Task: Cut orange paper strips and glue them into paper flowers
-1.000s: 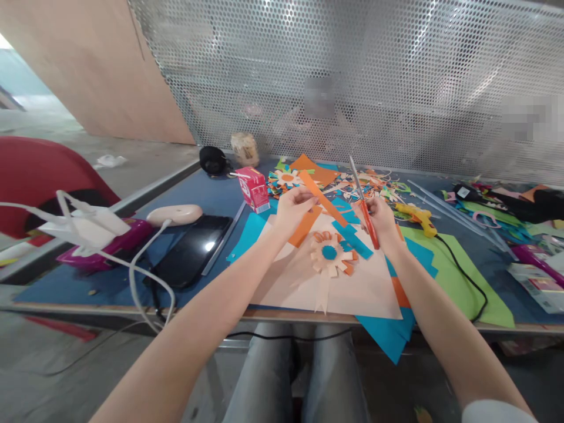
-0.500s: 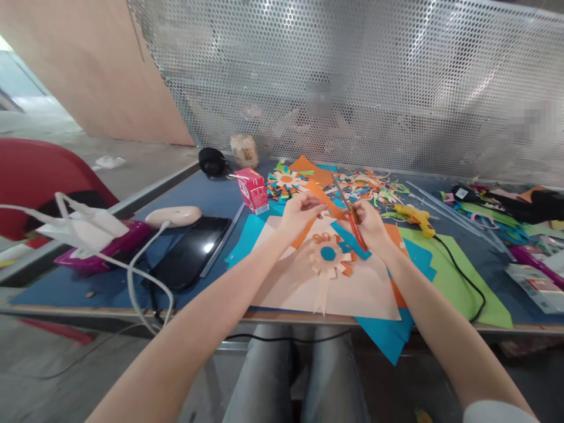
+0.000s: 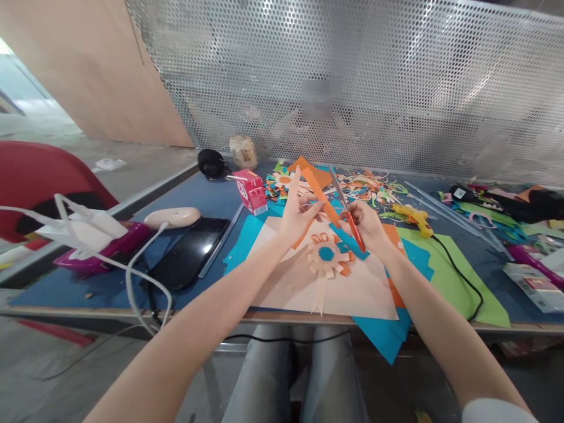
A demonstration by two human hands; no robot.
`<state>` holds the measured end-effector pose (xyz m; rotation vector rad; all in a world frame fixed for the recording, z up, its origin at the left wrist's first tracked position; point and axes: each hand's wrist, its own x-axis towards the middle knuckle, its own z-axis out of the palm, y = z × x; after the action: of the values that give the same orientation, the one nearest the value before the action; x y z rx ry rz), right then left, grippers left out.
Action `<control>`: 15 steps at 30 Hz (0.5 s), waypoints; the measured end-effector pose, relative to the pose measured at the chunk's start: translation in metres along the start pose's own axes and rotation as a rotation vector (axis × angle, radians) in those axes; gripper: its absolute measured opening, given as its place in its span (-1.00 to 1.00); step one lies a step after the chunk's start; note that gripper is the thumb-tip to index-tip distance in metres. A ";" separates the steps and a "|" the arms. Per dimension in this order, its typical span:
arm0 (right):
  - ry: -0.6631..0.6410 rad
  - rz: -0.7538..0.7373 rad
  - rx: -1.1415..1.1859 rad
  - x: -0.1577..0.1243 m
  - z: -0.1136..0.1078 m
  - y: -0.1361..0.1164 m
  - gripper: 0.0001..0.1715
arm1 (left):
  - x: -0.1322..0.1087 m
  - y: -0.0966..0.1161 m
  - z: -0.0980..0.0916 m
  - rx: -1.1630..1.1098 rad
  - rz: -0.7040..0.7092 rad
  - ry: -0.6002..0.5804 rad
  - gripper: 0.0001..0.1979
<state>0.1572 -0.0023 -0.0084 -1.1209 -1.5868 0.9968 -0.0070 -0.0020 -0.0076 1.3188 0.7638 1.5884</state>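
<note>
My left hand (image 3: 296, 212) has its index finger stretched upward, while its thumb presses on an orange paper strip (image 3: 318, 187). Its other fingers are curled and partly hidden. The strip slants down to the fingertips of my right hand (image 3: 365, 222), which is closed around red-handled scissors (image 3: 351, 220). Their blades point up and away and look closed. Below both hands, a peach paper rosette (image 3: 315, 261) with a blue centre and two tails lies on a peach sheet (image 3: 282, 294). A blue paper piece (image 3: 352, 238) is under the right hand.
Paper scraps (image 3: 365, 185) are heaped at the back, near a pink drink carton (image 3: 250, 192). A yellow glue gun (image 3: 414, 217) rests to the right, its cord crossing green paper (image 3: 458, 270). At left are a phone (image 3: 189, 252) and a purple power strip (image 3: 101, 249) with white cables.
My left index finger has straightened upward, and the orange strip stands steeper. The scissors have turned slightly, their blades closer together. The view has shifted a little.
</note>
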 end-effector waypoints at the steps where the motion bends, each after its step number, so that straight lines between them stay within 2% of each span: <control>1: -0.004 -0.005 -0.012 0.000 0.000 0.001 -0.50 | -0.001 0.001 0.001 0.023 0.013 -0.006 -0.26; 5: 0.025 -0.092 -0.113 -0.001 -0.005 0.001 -0.52 | 0.000 0.004 0.000 0.115 0.075 0.037 -0.31; 8: 0.084 -0.175 -0.358 -0.002 -0.012 -0.001 -0.58 | 0.007 0.009 -0.007 0.187 0.137 0.061 -0.42; 10: 0.108 -0.170 -0.506 -0.003 -0.016 -0.003 -0.60 | 0.012 0.012 -0.014 0.258 0.175 0.057 -0.49; 15: 0.056 -0.135 -0.596 -0.005 -0.018 -0.005 -0.62 | 0.018 0.012 -0.027 0.424 0.280 -0.065 -0.50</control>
<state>0.1744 -0.0064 -0.0004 -1.3931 -1.9448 0.3988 -0.0362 0.0118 0.0035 1.8408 0.9424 1.6445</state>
